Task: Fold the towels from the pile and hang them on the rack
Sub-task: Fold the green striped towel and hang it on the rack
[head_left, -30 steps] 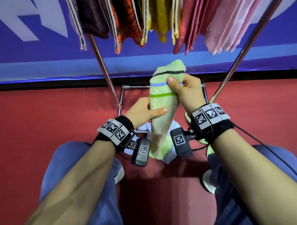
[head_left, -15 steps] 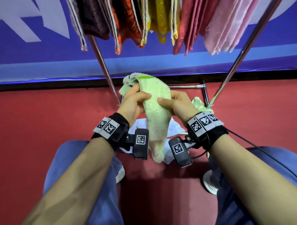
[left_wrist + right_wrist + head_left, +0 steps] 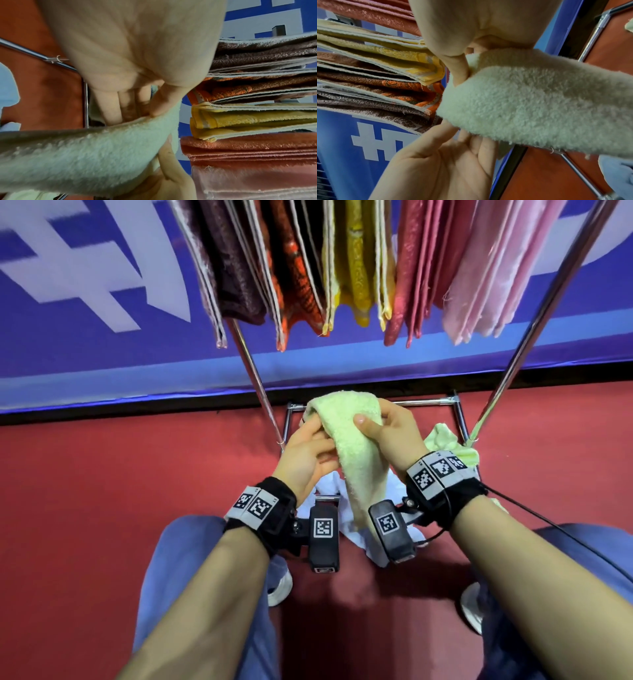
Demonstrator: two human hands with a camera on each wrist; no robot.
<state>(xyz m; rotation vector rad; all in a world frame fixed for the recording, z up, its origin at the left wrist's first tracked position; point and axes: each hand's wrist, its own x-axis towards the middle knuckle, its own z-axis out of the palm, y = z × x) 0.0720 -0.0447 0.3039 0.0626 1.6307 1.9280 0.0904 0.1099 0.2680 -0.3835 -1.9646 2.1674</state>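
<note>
A light green towel (image 3: 358,463) hangs doubled over between my two hands, its fold at the top and its ends down toward my wrists. My left hand (image 3: 317,441) pinches its left edge, thumb (image 3: 163,102) in front and fingers (image 3: 111,106) behind. My right hand (image 3: 371,424) grips the right side near the fold, with its thumb (image 3: 459,71) pressed on the pile. The towel (image 3: 530,102) fills the wrist views. The rack's poles (image 3: 255,374) rise on both sides, and several folded towels (image 3: 363,268) hang above.
On the red floor under the rack lie a white towel (image 3: 349,534) and another light green towel (image 3: 452,446). The rack's base bars (image 3: 428,401) frame them. A blue banner (image 3: 102,344) covers the wall behind. My knees and shoes are at the bottom.
The striped end that stood upright has been folded down and over. Both hands dropped lower and closer together, and the towel now hangs doubled.
</note>
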